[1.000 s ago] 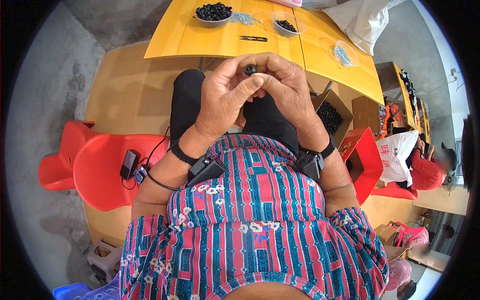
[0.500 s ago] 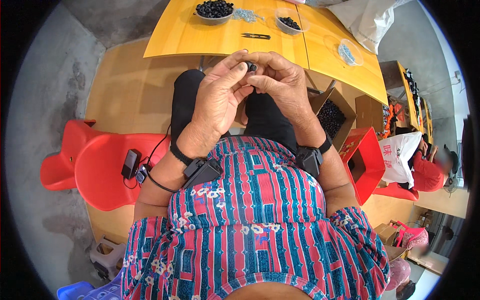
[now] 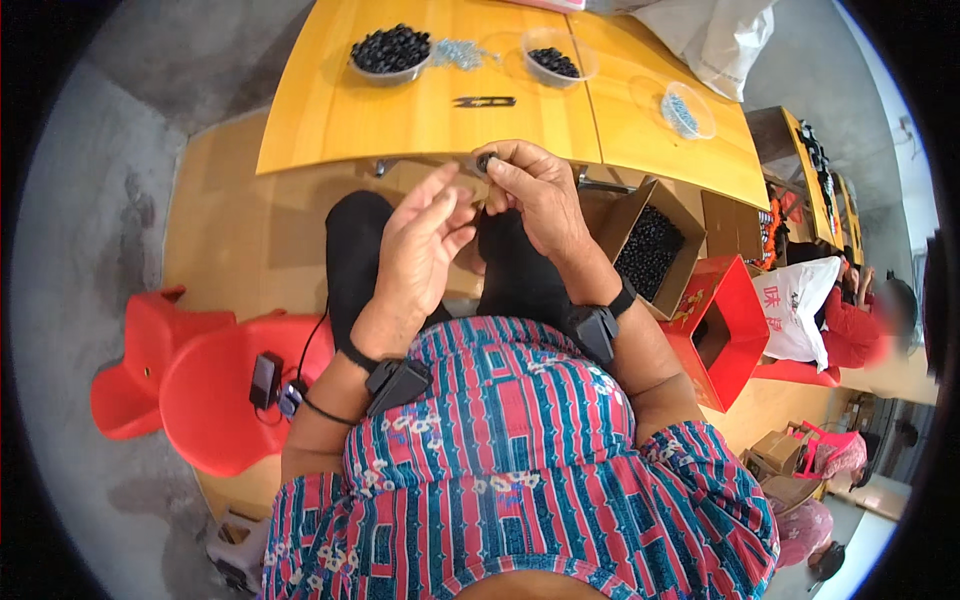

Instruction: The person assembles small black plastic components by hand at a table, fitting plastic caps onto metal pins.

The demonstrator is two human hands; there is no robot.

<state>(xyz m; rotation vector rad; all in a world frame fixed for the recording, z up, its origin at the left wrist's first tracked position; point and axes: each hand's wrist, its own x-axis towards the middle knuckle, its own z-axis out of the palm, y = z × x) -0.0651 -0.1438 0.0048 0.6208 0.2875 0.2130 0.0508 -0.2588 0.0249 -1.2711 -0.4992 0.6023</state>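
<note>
Between the thumb and index finger of my right hand (image 3: 538, 198) is a small round black part (image 3: 486, 161); my fingers cover some of it. To its left, my left hand (image 3: 415, 245) is apart from the part, fingers loosely spread and slightly blurred, with nothing visible in them. Both hands are above my lap, just short of the yellow table (image 3: 370, 125). Across the table lie a pair of black thread snips (image 3: 485, 102), a bowl heaped with black parts (image 3: 391, 50) and a loose pile of small clear pieces (image 3: 460, 54).
A clear bowl of fewer black parts (image 3: 553, 63) and a tub of pale blue pieces (image 3: 682, 112) stand farther right. Beside my right arm are a cardboard box of dark parts (image 3: 650, 245) and a red box (image 3: 735, 345). Red chairs (image 3: 215, 400) stand at left. Other people sit far right.
My hands have separated: the left moved down and left, letting go, while the right keeps the black part. The whole view has shifted, with the table lower and farther left.
</note>
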